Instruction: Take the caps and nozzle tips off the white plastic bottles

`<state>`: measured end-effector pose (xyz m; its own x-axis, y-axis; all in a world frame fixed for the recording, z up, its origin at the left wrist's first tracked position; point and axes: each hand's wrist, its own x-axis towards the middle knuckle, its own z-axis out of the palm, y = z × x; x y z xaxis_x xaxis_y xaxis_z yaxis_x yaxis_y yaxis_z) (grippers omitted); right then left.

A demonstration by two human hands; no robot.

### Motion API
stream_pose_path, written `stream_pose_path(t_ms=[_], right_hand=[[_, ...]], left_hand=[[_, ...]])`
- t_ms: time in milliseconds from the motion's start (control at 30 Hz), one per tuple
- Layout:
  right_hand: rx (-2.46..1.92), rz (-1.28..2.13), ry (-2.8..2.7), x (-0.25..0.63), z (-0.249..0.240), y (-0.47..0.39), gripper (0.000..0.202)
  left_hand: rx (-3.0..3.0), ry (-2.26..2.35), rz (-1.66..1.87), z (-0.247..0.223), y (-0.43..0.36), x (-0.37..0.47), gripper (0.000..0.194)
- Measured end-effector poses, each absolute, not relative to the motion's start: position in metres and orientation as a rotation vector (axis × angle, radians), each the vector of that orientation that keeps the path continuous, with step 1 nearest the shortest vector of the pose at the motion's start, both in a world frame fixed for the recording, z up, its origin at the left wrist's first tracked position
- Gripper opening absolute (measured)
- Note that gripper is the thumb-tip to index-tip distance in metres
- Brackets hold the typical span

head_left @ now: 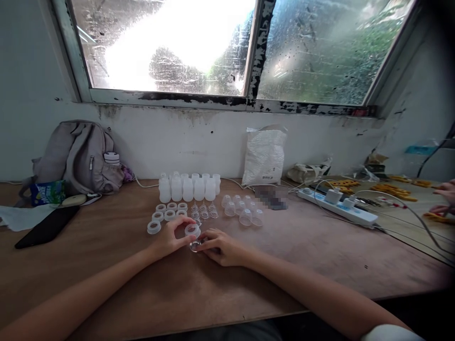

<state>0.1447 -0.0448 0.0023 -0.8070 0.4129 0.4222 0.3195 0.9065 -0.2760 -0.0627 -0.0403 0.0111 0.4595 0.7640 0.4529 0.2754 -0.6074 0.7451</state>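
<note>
My left hand [174,237] curves its thumb and fingers around a translucent screw ring [192,230], whose round opening faces up. Just below it, my right hand [218,246] pinches a small clear bottle nipple [195,246] close to the ring. Whether the two pieces touch is hard to make out. Beyond my left hand, several more screw rings [154,227] lie in rows. Several clear nipples [213,211] stand beside them. Translucent dome caps [245,217] are grouped to the right, and milky white bottles [187,188] stand upright in rows at the back.
A grey backpack [76,156], a black phone [48,227] and a green-blue packet [48,192] are on the left. A white plastic bag [265,156] leans on the wall. A power strip [337,208] with cables lies right. Another person's hand [446,192] is near yellow parts [391,191] at far right.
</note>
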Motion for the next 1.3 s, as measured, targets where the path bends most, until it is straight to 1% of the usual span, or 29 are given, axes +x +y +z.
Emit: stream_pose_path(t_ms=[167, 333, 500, 567, 733, 867, 967, 1100, 1200, 1300], right_hand=[[-0.502, 0.318, -2.522, 0.145, 0.002, -0.043, 0.034], [-0.619, 0.314, -2.249, 0.15, -0.002, -0.037, 0.023], [-0.661, 0.307, -2.24, 0.15, -0.003, -0.036, 0.019], [-0.665, 0.316, -2.266, 0.148, -0.003, -0.038, 0.017], [-0.765, 0.294, -2.344, 0.138, -0.002, -0.047, 0.015], [-0.847, 0.234, -2.398, 0.131, -0.004, -0.048, 0.019], [-0.885, 0.225, -2.381, 0.125, -0.006, -0.046, 0.015], [-0.837, 0.408, -2.269, 0.119, -0.005, -0.044, 0.011], [-0.848, 0.622, -2.091, 0.118, -0.002, -0.045, 0.014], [-0.869, 0.911, -1.904, 0.12, -0.001, -0.044, 0.02]], left_hand=[[2.27, 0.842, 1.038, 0.015, -0.044, -0.062, 0.033], [2.347, 0.863, 0.961, 0.017, -0.044, -0.062, 0.034], [2.355, 0.867, 0.684, 0.01, -0.038, -0.061, 0.038], [2.366, 0.86, 0.632, 0.008, -0.036, -0.061, 0.041], [2.402, 0.84, 0.641, 0.006, -0.035, -0.061, 0.043], [2.419, 0.829, 0.651, 0.007, -0.036, -0.06, 0.039], [2.431, 0.799, 0.657, 0.008, -0.036, -0.059, 0.036], [2.389, 0.847, 0.652, 0.009, -0.036, -0.059, 0.036], [2.284, 0.9, 0.654, 0.01, -0.036, -0.059, 0.036], [2.114, 0.867, 0.708, 0.009, -0.034, -0.06, 0.033]])
